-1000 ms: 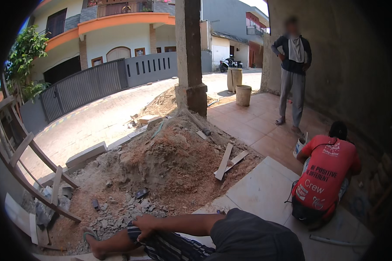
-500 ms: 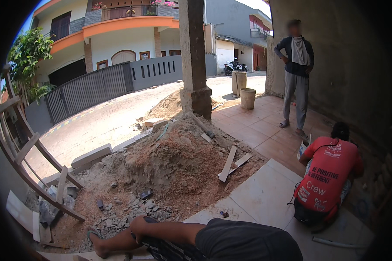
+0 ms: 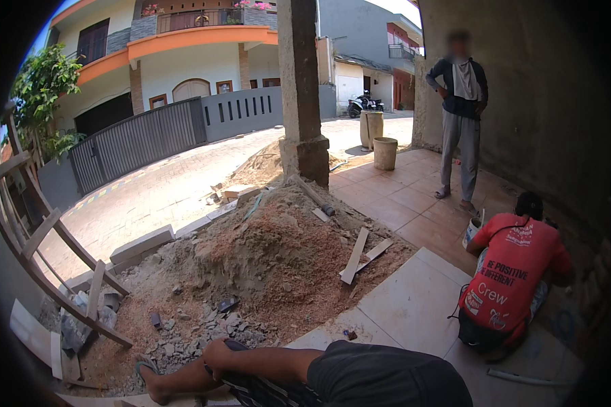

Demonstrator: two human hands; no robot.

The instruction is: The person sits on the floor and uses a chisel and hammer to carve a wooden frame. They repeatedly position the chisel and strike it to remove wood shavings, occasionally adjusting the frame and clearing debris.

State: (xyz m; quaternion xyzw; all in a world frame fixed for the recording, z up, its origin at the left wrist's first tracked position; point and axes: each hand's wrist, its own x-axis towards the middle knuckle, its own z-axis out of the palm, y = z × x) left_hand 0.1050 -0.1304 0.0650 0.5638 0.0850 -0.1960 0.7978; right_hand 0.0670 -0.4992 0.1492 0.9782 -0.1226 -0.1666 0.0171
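My right arm, in a dark sleeve [image 3: 394,373], reaches leftward along the bottom of the view. My right hand [image 3: 218,354] rests at my bent knee, over dark striped shorts [image 3: 275,392]. Its fingers blend with the leg, and I cannot make out whether they are curled round anything. Below it my lower leg ends in a foot with a greenish sandal [image 3: 146,367], beside grey rubble [image 3: 190,342]. My left hand does not show.
A mound of sand and soil [image 3: 271,251] rises ahead, with wooden offcuts [image 3: 355,254] on it. A wooden ladder-like frame [image 3: 54,224] leans left. A concrete pillar [image 3: 301,81] stands behind. A person in red [image 3: 516,271] crouches right; another person [image 3: 463,102] stands near buckets [image 3: 385,154].
My right hand and foot look almost the same as before. The crouching person on the right has shifted slightly. The standing person keeps the same pose.
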